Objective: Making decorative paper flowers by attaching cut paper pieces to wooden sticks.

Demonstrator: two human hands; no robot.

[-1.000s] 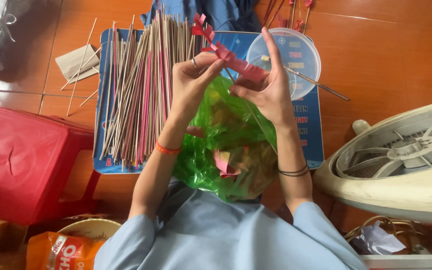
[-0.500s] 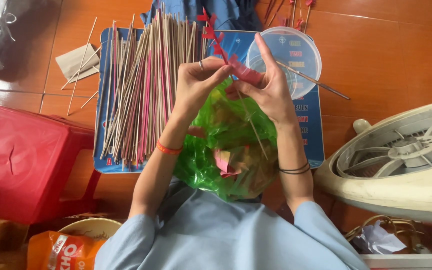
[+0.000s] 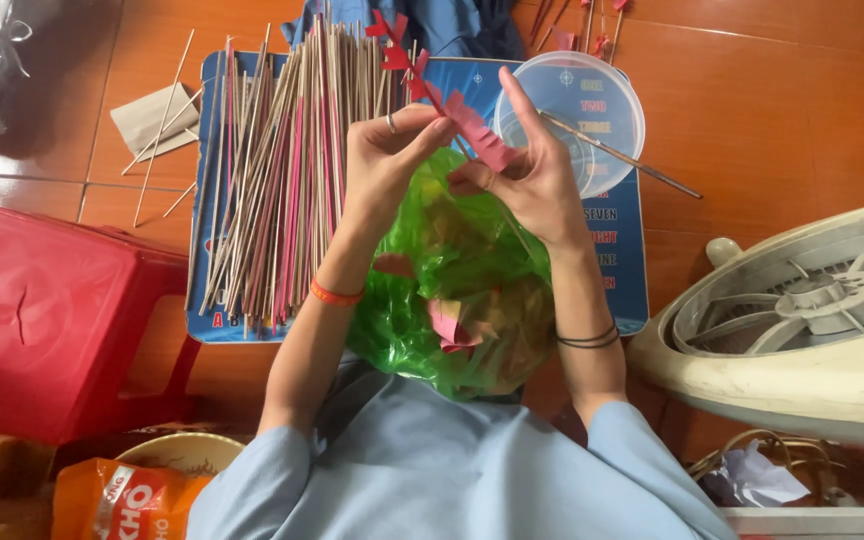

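A thin stick with red paper pieces (image 3: pixel 430 88) is being held above a green plastic bag (image 3: pixel 457 275) — the stick is being pinched between thumb and forefinger of the left hand (image 3: pixel 384 160), while a pink paper piece (image 3: pixel 480 135) is being pressed against it by the closed fingers of the right hand (image 3: pixel 532 175). The step is best done, it seems, with the stick being kept steady and the paper being wrapped tight at one spot, so that it is not sliding toward the pieces already fixed higher up. Going from largest to smallest: a cream fan (image 3: pixel 802 320) is lying at the right, a red plastic stool (image 3: pixel 52 315) at the left, and a blue mat (image 3: pixel 617 240) is bearing a heap of long sticks (image 3: pixel 282 170). The bag, resting in the lap, is holding more pink paper scraps — some are showing through its wall. A clear round tub (image 3: pixel 572 100) is lying on the mat, seemingly empty, with one stick (image 3: pixel 622 155) being carried across its rim.
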